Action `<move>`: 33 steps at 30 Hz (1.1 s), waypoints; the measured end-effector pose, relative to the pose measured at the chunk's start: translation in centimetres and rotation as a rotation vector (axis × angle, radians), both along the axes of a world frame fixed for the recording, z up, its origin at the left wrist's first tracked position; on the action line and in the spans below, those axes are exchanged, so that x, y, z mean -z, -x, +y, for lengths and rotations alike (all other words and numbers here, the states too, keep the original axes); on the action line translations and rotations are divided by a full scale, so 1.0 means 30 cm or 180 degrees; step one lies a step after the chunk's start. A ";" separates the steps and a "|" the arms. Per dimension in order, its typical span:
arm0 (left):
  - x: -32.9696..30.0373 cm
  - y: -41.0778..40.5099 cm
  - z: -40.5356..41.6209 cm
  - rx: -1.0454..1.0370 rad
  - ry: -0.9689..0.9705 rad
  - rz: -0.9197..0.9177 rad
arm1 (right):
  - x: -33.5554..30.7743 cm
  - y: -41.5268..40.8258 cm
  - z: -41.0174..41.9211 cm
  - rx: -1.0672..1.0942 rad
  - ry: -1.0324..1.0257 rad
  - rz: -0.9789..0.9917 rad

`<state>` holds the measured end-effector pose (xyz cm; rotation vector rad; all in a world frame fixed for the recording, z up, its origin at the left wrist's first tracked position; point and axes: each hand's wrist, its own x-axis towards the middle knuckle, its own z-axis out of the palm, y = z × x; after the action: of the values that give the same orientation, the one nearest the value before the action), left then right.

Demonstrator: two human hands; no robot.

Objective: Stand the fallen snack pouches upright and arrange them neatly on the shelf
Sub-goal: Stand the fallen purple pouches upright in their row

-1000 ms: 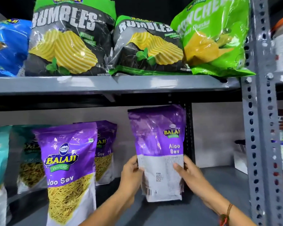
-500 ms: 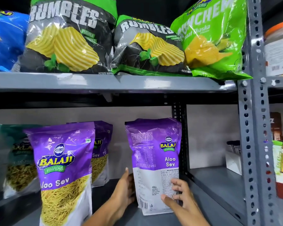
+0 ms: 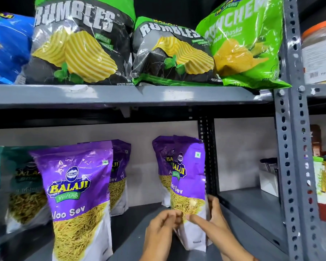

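Note:
A purple Balaji Aloo Sev pouch (image 3: 189, 185) stands upright on the lower grey shelf (image 3: 132, 232), its front facing me. My left hand (image 3: 159, 235) pinches its lower left edge. My right hand (image 3: 214, 221) wraps its lower right side, with the index finger across the front. Right behind it stands a second purple pouch (image 3: 161, 162), partly hidden. Further left, a large purple pouch (image 3: 77, 196) stands at the front with another (image 3: 119, 178) behind it.
Teal pouches (image 3: 24, 187) stand at the far left. The upper shelf (image 3: 120, 95) carries two Rumbles bags (image 3: 79, 46), a green bag (image 3: 243, 44) and a blue bag (image 3: 6, 48). A perforated steel post (image 3: 292, 147) stands right of my hands, with jars and boxes beyond.
The held pouch showed its printed back before; now its front faces me. It has come down onto the shelf, in front of another purple pouch. Both hands have slid to its lower edges.

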<state>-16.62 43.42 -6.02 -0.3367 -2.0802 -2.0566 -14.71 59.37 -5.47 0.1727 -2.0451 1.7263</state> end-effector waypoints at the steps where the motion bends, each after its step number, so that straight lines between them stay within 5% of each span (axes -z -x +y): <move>1: -0.004 0.000 -0.010 -0.0143 0.0097 0.0182 | 0.004 0.015 0.014 -0.0172 0.0230 -0.0108; 5: -0.030 0.027 -0.055 -0.0334 0.0222 0.0336 | 0.016 0.086 0.073 -0.0586 0.0656 -0.0228; 11: -0.008 0.103 -0.079 0.0714 0.0251 -0.0207 | 0.013 0.060 0.095 -0.0668 0.0161 -0.0115; 18: 0.035 0.127 -0.062 -0.0027 0.0781 0.0079 | 0.018 0.101 0.143 -0.0861 -0.0133 -0.0318; 25: 0.005 0.118 -0.080 0.0738 0.0668 -0.0131 | 0.033 0.125 0.162 -0.1287 -0.0432 -0.0751; 33: 0.020 0.084 -0.065 0.0553 0.0510 -0.0216 | 0.007 0.101 0.170 -0.1588 -0.0279 -0.0788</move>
<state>-19.15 41.45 -6.63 -0.4956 -2.3393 -2.0237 -17.73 64.46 -5.67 0.5641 -2.4092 2.0280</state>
